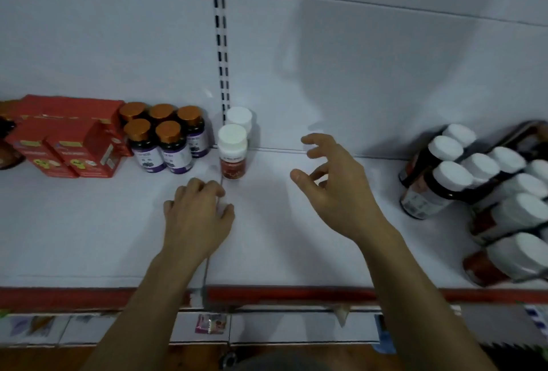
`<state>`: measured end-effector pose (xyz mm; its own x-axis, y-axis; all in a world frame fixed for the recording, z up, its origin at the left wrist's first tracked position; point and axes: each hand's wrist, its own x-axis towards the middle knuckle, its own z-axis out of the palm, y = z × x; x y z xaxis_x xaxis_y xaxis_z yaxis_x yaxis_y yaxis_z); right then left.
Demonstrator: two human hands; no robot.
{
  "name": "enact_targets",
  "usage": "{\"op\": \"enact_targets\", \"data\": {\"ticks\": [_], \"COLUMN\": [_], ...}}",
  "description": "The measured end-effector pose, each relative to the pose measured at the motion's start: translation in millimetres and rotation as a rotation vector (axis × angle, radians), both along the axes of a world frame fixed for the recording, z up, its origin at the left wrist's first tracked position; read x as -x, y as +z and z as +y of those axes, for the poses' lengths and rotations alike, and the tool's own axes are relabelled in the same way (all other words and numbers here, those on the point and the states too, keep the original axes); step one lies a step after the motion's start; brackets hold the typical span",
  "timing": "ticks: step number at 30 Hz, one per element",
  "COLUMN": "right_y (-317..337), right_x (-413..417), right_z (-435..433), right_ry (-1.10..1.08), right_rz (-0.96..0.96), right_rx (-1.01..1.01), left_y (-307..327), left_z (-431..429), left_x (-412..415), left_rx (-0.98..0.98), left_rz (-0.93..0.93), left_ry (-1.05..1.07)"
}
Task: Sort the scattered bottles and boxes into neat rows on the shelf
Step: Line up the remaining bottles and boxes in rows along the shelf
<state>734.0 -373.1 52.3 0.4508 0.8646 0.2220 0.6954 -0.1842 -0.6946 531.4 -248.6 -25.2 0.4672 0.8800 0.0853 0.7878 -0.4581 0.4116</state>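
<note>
Your left hand [197, 216] lies palm down on the white shelf [296, 252], its fingers bent with the tips at the shelf's seam. A pale patch shows between thumb and forefinger, and you cannot tell whether the hand pinches anything there. Your right hand [335, 184] hovers above the shelf, fingers spread and loosely bent, holding nothing.

Just beyond the left hand's fingertips a white-capped bottle with a red label [233, 153] stands upright, with a second white-capped bottle [239, 118] right behind it against the back panel, at the foot of the slotted upright [221, 44].

To their left five orange-capped bottles with purple labels [166, 139] stand in two rows, three behind and two in front. The red boxes [74, 139] stand just beside them, grouped close together out to the shelf's left end.

Well apart on the right, a crowd of dark bottles with white caps [452, 178] leans tilted, packed against one another, with dark bars running among them. Their labels are too blurred to read.

A red strip [296, 293] runs along the shelf's front edge, crossed by both of your forearms.
</note>
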Motion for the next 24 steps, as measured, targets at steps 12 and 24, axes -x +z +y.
{"op": "enact_targets", "data": {"ticks": [12,24], "right_y": [30.5,38.0], "right_x": [-129.2,-189.2], "right_z": [-234.6,-274.8], "right_ry": [-0.393,-0.193], "right_rz": [-0.498,-0.330], "right_rx": [0.371,0.137], "left_y": [86.5,113.7], "left_z": [-139.1,-151.3], "left_x": [-240.9,-388.4], "left_rx": [-0.061,-0.329], "left_rz": [-0.461,0.282], "left_ry": [-0.670,-0.883]}}
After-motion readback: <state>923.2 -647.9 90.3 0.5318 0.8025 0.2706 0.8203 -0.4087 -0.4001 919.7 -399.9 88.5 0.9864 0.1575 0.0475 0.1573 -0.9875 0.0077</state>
